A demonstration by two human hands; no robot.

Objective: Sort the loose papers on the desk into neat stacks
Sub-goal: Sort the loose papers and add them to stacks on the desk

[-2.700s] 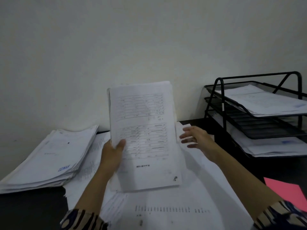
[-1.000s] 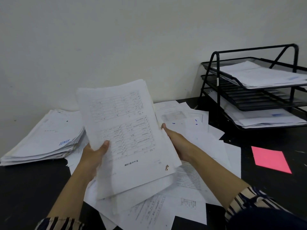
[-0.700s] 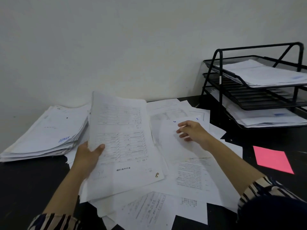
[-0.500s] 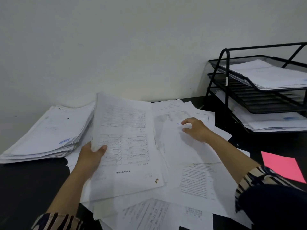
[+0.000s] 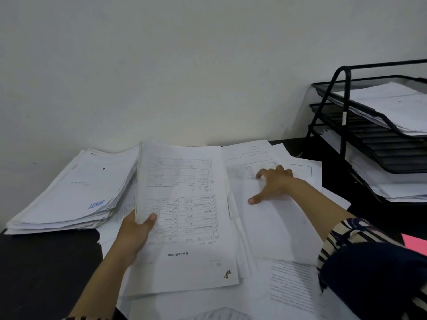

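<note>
As papers still litter the dark desk [image 5: 44, 269], a person gathers sheets one-handed.

Head view: the left hand [image 5: 136, 232] pinches a held sheaf [image 5: 184, 218] by its left edge, long axis running near to far. The right hand [image 5: 272, 183], fingers spread flat, presses the loose papers [image 5: 272, 222] just right; a finished stack [image 5: 76, 192] lies far left.

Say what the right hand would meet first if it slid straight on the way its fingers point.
The right hand points away and slightly left over the loose sheets. It would probably cross more of them, then reach the wall; depth is unclear.
</note>
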